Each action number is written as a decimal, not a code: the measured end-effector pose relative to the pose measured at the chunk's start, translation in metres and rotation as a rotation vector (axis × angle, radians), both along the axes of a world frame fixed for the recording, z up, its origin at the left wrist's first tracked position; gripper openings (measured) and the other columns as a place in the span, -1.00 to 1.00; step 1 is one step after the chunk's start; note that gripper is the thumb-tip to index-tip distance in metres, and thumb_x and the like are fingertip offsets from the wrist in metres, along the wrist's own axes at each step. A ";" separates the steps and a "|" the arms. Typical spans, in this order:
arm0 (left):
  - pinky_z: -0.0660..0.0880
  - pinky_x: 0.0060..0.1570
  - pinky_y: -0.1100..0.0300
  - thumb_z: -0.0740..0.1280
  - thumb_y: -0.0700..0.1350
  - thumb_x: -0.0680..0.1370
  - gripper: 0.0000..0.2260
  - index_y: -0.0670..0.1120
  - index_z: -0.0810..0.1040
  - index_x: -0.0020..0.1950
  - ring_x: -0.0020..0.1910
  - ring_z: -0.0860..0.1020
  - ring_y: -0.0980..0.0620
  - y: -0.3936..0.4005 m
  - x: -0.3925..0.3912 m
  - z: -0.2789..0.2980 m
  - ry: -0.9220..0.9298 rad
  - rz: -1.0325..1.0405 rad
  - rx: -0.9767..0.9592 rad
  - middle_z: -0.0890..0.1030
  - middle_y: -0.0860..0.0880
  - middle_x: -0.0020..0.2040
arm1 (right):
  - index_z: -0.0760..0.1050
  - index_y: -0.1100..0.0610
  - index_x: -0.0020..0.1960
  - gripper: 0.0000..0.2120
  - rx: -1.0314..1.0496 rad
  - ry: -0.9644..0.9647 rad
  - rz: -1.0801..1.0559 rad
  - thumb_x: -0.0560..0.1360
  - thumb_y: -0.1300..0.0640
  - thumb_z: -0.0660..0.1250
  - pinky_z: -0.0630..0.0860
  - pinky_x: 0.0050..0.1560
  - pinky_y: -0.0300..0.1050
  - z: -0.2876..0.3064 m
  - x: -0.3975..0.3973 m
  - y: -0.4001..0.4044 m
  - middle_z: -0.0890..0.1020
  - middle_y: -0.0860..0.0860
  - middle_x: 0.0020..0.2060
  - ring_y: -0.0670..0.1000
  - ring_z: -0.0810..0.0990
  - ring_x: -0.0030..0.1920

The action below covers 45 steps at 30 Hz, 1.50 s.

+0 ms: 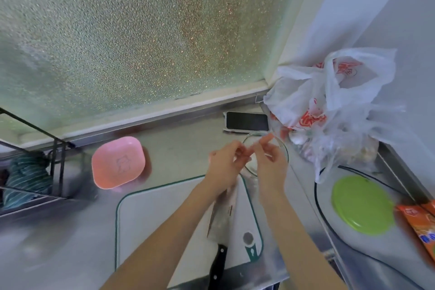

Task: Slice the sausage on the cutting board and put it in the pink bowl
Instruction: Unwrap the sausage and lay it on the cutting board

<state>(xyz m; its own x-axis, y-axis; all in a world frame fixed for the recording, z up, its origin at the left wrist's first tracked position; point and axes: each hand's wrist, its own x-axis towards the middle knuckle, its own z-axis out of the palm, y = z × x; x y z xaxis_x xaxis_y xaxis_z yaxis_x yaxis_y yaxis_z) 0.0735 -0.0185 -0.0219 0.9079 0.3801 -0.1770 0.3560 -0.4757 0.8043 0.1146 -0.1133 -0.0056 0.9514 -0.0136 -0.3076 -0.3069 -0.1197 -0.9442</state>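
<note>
Both hands are raised together over a clear glass bowl (pixel 283 148) beyond the far right corner of the white cutting board (pixel 160 214). My left hand (pixel 226 162) and my right hand (pixel 268 160) pinch a pinkish sausage (pixel 266 139) between their fingertips; its end sticks up to the right. The picture is blurred, so the grip is hard to read in detail. The pink bowl (pixel 117 162) stands empty on the counter, left of the hands. A cleaver with a black handle (pixel 217 226) lies on the board under my left forearm.
A phone (pixel 247 121) lies by the wall behind the glass bowl. Plastic bags (pixel 329 106) pile up at the right. A green lid (pixel 362 205) and orange packets (pixel 421 228) sit further right. A dark wire rack (pixel 56 160) stands at the left.
</note>
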 end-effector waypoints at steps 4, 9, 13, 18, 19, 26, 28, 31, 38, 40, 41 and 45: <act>0.46 0.16 -0.06 0.33 -0.03 0.53 -0.90 -0.02 0.51 -0.01 -0.05 0.60 -0.02 0.029 -0.059 0.007 0.072 0.037 0.060 0.63 0.04 -0.07 | 0.51 0.04 -0.12 -0.96 0.039 0.130 0.225 0.49 0.11 0.36 0.45 -0.16 -0.31 0.002 -0.040 0.017 0.60 -0.07 -0.22 -0.09 0.56 -0.19; 0.45 0.13 -0.07 0.31 -0.06 0.52 -0.89 -0.05 0.52 0.01 0.04 0.57 -0.12 0.057 -0.136 -0.005 0.292 0.079 0.178 0.63 -0.07 0.02 | 0.48 0.02 -0.10 -0.90 -0.006 0.469 0.532 0.48 0.02 0.37 0.42 -0.28 -0.20 -0.027 -0.085 0.041 0.58 0.02 -0.17 -0.03 0.52 -0.27; 0.41 0.18 -0.03 0.30 -0.05 0.51 -0.86 -0.02 0.53 0.04 0.11 0.55 -0.10 0.074 -0.172 -0.018 0.458 0.079 0.221 0.62 -0.05 0.09 | 0.47 0.18 0.04 -0.78 -0.022 0.561 0.606 0.45 0.14 0.41 0.46 -0.34 -0.18 -0.045 -0.101 0.044 0.59 0.09 -0.22 0.00 0.52 -0.35; 0.34 0.16 -0.05 0.28 -0.04 0.53 -0.84 -0.02 0.54 0.07 0.14 0.51 -0.10 0.071 -0.195 -0.032 0.520 -0.002 0.281 0.58 -0.06 0.10 | 0.51 0.10 -0.14 -0.88 -0.333 0.164 1.000 0.40 0.17 0.45 0.44 -0.39 -0.24 -0.066 -0.115 0.030 0.61 0.08 -0.30 0.02 0.52 -0.37; 0.34 0.16 -0.04 0.27 -0.05 0.53 -0.84 -0.03 0.54 0.08 0.15 0.50 -0.10 0.067 -0.198 -0.035 0.519 -0.017 0.306 0.58 -0.07 0.09 | 0.50 0.06 -0.16 -0.87 -0.422 0.072 1.065 0.40 0.13 0.45 0.46 -0.33 -0.24 -0.069 -0.118 0.027 0.64 0.09 -0.25 0.01 0.54 -0.31; 0.33 0.17 0.05 0.23 -0.09 0.56 -0.82 -0.07 0.50 0.13 0.17 0.46 -0.10 0.051 -0.214 -0.056 0.458 0.028 0.392 0.56 -0.08 0.12 | 0.45 0.08 0.11 -0.76 -0.943 -0.551 1.380 0.50 0.00 0.28 0.44 0.05 0.02 -0.079 -0.125 0.031 0.57 0.05 0.07 0.10 0.50 0.11; 0.35 0.14 0.04 0.24 -0.10 0.56 -0.81 -0.09 0.49 0.15 0.17 0.46 -0.11 0.054 -0.216 -0.059 0.419 0.054 0.374 0.56 -0.08 0.12 | 0.46 0.09 0.09 -0.77 -0.951 -0.659 1.325 0.50 0.01 0.29 0.43 0.03 0.04 -0.080 -0.128 0.034 0.56 0.04 0.07 0.11 0.48 0.13; 0.39 0.06 0.04 0.26 -0.12 0.55 -0.79 -0.10 0.47 0.17 0.17 0.45 -0.11 0.058 -0.221 -0.065 0.378 0.054 0.333 0.54 -0.10 0.13 | 0.45 0.08 0.08 -0.78 -0.983 -0.658 1.278 0.48 0.00 0.30 0.43 0.02 0.04 -0.085 -0.133 0.034 0.54 0.05 0.06 0.13 0.47 0.11; 0.44 0.02 0.03 0.28 -0.14 0.53 -0.84 -0.12 0.50 0.10 0.15 0.43 -0.09 0.065 -0.231 -0.070 0.338 0.138 0.224 0.53 -0.10 0.09 | 0.44 0.08 0.13 -0.69 -0.908 -0.435 1.271 0.45 0.00 0.36 0.45 0.07 0.01 -0.090 -0.131 0.034 0.49 0.06 0.11 0.12 0.44 0.16; 0.45 0.01 0.03 0.28 -0.16 0.54 -0.85 -0.12 0.51 0.09 0.16 0.42 -0.08 0.067 -0.230 -0.069 0.330 0.136 0.212 0.53 -0.10 0.09 | 0.42 0.07 0.18 -0.61 -0.817 -0.344 1.214 0.42 0.01 0.41 0.47 0.09 0.03 -0.085 -0.133 0.033 0.51 0.04 0.13 0.10 0.46 0.17; 0.44 0.01 0.04 0.27 -0.16 0.54 -0.85 -0.12 0.51 0.09 0.15 0.42 -0.07 0.068 -0.228 -0.069 0.329 0.132 0.217 0.53 -0.09 0.10 | 0.41 0.07 0.21 -0.58 -0.769 -0.331 1.140 0.41 0.02 0.42 0.47 0.09 0.04 -0.082 -0.134 0.030 0.53 0.04 0.12 0.10 0.47 0.15; 0.42 0.00 0.06 0.28 -0.18 0.54 -0.86 -0.13 0.51 0.08 0.13 0.44 -0.09 0.071 -0.225 -0.071 0.308 0.121 0.243 0.54 -0.09 0.08 | 0.35 0.19 0.17 -0.57 -0.764 -0.250 0.629 0.42 0.07 0.43 0.45 -0.04 0.06 -0.074 -0.139 0.008 0.50 0.19 0.05 0.22 0.49 0.04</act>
